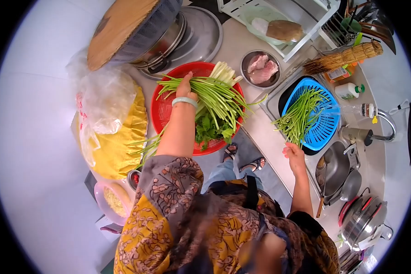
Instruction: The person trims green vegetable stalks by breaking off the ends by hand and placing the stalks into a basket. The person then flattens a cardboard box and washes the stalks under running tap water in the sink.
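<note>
Head view, looking straight down: the left hand, a pale bangle on its wrist, reaches up the middle of the frame into the red basket and rests on a bunch of long green stalks that fans out to the right across the basket; its fingers are curled down onto the stalks' near ends, though how tightly they close cannot be told. Leafy greens lie at the basket's lower edge. Right of centre the right hand pinches the lower ends of a second green bunch, whose tips lie in the blue basket set in the sink. A steel bowl of raw meat stands just above and between the two baskets. At the left a yellow cloth-like heap sits under a clear plastic bag. A tap stands at the right, with pots in the lower right corner
</note>
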`<state>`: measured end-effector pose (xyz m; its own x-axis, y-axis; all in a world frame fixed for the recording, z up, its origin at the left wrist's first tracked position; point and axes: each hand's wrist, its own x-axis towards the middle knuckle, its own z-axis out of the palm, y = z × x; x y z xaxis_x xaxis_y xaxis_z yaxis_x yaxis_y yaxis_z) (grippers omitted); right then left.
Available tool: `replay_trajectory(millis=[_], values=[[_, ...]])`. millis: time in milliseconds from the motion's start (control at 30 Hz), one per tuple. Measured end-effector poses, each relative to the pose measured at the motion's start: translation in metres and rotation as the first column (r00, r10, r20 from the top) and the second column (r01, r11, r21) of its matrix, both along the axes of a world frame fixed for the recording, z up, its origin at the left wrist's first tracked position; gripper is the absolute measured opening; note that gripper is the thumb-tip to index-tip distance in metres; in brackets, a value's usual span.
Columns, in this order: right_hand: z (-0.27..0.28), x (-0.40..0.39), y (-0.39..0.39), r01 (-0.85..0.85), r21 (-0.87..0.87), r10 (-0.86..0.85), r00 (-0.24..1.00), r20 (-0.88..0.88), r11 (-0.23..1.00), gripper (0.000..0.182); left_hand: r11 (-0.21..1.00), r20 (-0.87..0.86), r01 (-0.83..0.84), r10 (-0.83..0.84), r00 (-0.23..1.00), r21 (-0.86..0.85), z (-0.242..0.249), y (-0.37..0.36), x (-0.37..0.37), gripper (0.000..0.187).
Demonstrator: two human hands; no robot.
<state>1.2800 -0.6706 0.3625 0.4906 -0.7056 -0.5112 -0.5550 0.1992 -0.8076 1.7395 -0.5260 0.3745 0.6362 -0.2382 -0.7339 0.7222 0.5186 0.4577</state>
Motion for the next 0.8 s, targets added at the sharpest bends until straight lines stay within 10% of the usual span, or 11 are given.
replay_trajectory(millis=[367,567,667,767,800], values=[[-0.018,-0.019,-0.005,-0.057,-0.107,0.057,0.998,-0.005,0.993,0.022,0.931,0.011,0.321,-0.325,0.946,-0.174,0.001,0.049,-0.001,0.04],[0.011,-0.009,-0.026,0.377,-0.073,-0.361,0.917,0.171,0.923,0.024,0.948,-0.041,0.22,-0.216,0.975,0.229,0.038,0.06,-0.022,0.051],[0.008,-0.018,-0.052,0.48,-0.037,-0.463,0.862,0.208,0.877,0.024,0.941,0.367,0.331,-0.333,0.869,0.07,0.046,0.077,-0.038,0.045],[0.018,-0.025,-0.072,0.599,0.109,-0.606,0.758,0.241,0.793,0.023,0.919,0.693,-0.106,-0.206,0.691,0.379,0.123,0.026,-0.116,0.043],[0.017,-0.031,-0.078,0.619,0.157,-0.637,0.73,0.247,0.77,0.022,0.898,0.718,-0.006,-0.347,0.603,0.439,0.135,0.016,-0.137,0.042]])
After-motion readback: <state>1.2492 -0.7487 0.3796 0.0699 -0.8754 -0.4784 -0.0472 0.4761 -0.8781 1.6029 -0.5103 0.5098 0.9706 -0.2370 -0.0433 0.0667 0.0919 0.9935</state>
